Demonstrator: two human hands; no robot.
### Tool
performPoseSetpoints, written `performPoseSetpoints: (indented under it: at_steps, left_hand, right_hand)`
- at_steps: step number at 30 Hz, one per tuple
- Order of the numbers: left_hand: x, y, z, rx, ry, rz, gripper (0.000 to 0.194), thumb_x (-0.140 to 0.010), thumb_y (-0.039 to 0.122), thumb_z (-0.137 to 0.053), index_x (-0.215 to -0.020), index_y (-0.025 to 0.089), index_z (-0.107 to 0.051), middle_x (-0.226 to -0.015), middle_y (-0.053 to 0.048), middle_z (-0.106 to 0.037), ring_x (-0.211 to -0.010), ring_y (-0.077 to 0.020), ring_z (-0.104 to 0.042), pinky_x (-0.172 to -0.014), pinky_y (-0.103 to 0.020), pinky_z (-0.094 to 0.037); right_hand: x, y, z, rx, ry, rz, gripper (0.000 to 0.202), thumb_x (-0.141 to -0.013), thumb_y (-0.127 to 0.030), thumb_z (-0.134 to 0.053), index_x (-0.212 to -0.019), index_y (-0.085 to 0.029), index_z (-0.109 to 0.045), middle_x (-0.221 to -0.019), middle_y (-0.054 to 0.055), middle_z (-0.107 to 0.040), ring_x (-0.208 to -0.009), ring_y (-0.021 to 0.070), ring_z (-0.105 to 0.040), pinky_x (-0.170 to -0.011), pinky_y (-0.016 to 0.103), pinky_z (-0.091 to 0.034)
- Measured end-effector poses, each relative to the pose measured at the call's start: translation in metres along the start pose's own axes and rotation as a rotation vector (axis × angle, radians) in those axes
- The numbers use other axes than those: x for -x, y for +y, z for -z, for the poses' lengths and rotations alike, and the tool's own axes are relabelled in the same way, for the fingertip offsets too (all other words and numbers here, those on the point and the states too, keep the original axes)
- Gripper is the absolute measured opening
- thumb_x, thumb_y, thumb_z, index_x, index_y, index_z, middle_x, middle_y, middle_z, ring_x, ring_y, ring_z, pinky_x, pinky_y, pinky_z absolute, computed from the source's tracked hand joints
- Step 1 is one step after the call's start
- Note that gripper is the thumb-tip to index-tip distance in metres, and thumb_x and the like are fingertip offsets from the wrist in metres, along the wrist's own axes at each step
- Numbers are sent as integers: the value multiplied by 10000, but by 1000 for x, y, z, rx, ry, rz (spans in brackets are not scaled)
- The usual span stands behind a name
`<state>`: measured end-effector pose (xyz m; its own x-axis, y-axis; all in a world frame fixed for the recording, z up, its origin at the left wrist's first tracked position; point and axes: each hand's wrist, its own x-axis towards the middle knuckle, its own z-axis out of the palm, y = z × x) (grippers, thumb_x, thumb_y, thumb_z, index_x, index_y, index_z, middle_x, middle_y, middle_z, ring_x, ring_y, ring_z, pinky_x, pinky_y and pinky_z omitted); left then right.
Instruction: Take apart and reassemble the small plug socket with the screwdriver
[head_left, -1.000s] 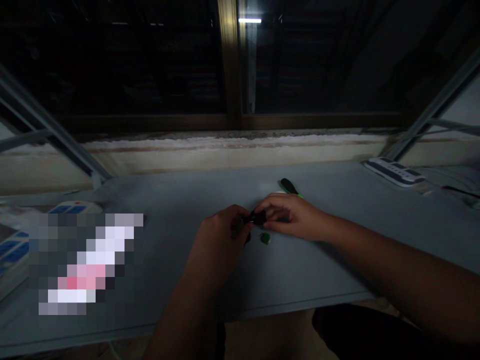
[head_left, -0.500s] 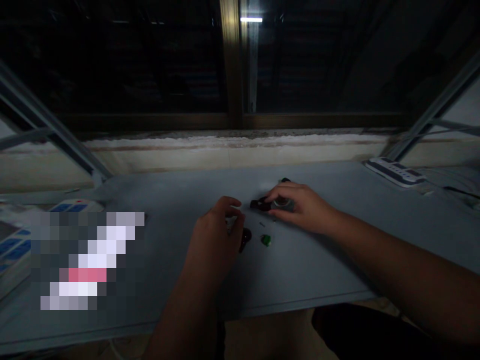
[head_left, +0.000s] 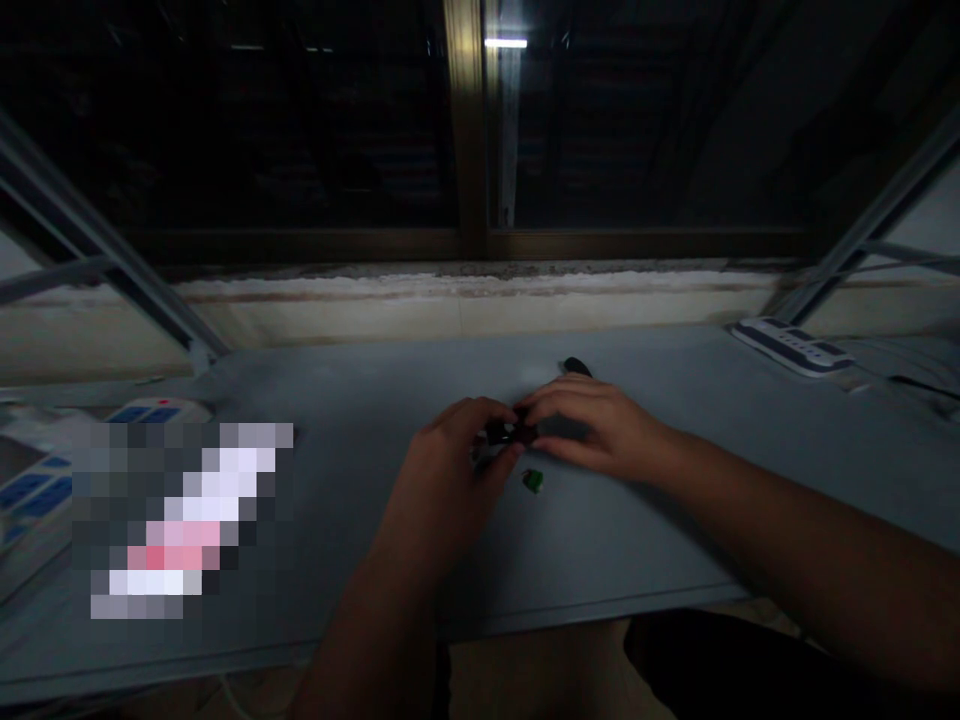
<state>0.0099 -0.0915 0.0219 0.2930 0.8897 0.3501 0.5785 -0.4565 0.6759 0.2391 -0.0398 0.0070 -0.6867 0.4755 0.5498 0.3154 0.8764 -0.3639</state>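
I count two hands: the left hand (head_left: 442, 470) and the right hand (head_left: 600, 425), fingertips pinching one dark piece (head_left: 498, 433) just beyond one green piece (head_left: 533, 481). Farther beyond the green piece lies one black handle (head_left: 576, 367); far to its right, one power strip (head_left: 791, 347). Before it, wide table (head_left: 637, 540) surface stretches to the near edge (head_left: 555, 622).

Bare left forearm (head_left: 367, 605) angles up from below, right forearm (head_left: 780, 515) from the right; left hand (head_left: 456, 450) and right hand (head_left: 589, 425) nearly meet, fingers curled toward thumbs.
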Motion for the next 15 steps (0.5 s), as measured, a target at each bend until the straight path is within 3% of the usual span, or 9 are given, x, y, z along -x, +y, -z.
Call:
performPoseSetpoints:
  at_steps: [2,6,11,15]
  left_hand:
    - [1,3,1,56,-5,50,124,-947,257,-656,-1068,237,-674,-999,-17,-788,-864,-164,-760,-771,-271,-574]
    - [1,3,4,85,72,167,158,-988,322,-588,-1067,216,-675,-806,-12,-778,-665,-163,-746,-603,-252,-532]
    - [1,3,5,207,235,229,229,-985,408,-602,-1034,197,-678,-751,-17,-744,-630,-162,-723,-582,-237,-534]
    - [1,4,4,373,272,271,232,-951,420,-662,-994,192,-671,-808,-20,-739,-628,-144,-716,-588,-227,-568]
  right_hand:
    - [1,-1,-1,-17,28,-65,174,-998,-323,-625,-1131,-212,-647,-1056,66,-745,-989,184,-696,-882,344,-527]
    - [0,-2,-3,15,59,-115,190,-1010,-295,-589,-1144,-182,-661,-1048,71,-747,-979,184,-693,-880,339,-515]
    - [-2,0,-8,227,-192,-153,222,-987,-304,-625,-1158,-202,-723,-1060,50,-737,-1055,236,-623,-954,404,-443]
    - [-2,0,-16,341,-287,-219,216,-989,-361,-634,-1125,-249,-759,-1035,28,-744,-1072,251,-611,-941,421,-389]
